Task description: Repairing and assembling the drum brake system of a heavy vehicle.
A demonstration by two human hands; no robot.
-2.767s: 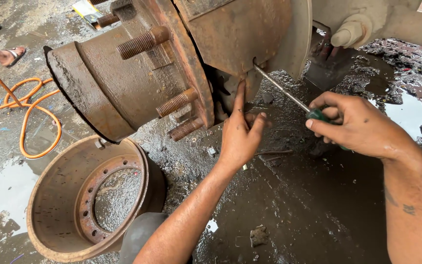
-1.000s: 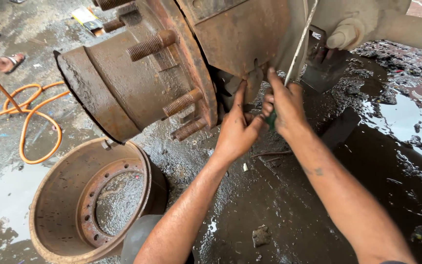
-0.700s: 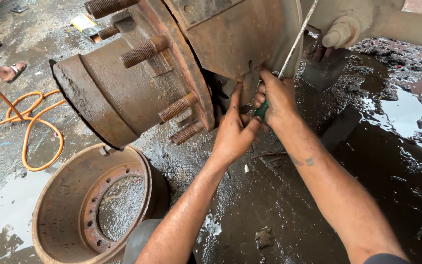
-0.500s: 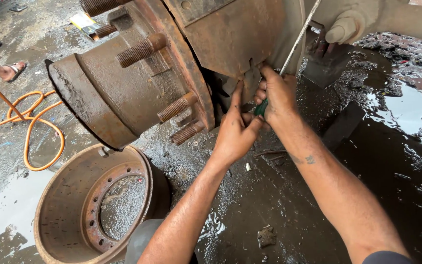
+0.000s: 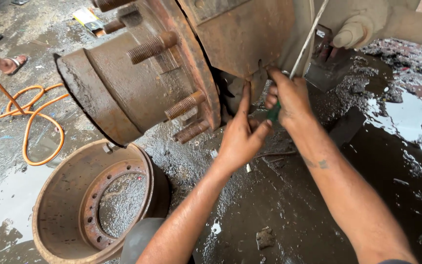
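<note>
Wet, muddy concrete ground [image 5: 279, 205] with puddles, seen from above. Outdoor repair spot.

Rusty wheel hub [image 5: 137, 83] is mounted on the axle and tilted toward the camera; threaded studs [image 5: 184, 105] project from its flange. Behind the flange sits a rusty backing plate [image 5: 245, 34].

Left hand [image 5: 240, 137]: palm against the lower edge of the backing plate, index finger stretched straight up along the gap behind the hub flange. It holds nothing, fingers loosely spread.

Right hand [image 5: 289, 98]: clenched around the green handle of a screwdriver [image 5: 273, 112]. The thin metal shaft runs up and to the right, past the plate edge and out of the top of the view. The tip is not visible. The two hands are just beside each other, the left thumb touching the green handle area.

Brake drum [image 5: 94, 200] lies removed on the ground below the hub, open side up, ring of bolt holes visible inside.

Orange hose [image 5: 30, 127] coils on the ground at left. Another person's sandalled foot [image 5: 13, 63] stands at the left edge, well apart from the work.
</note>
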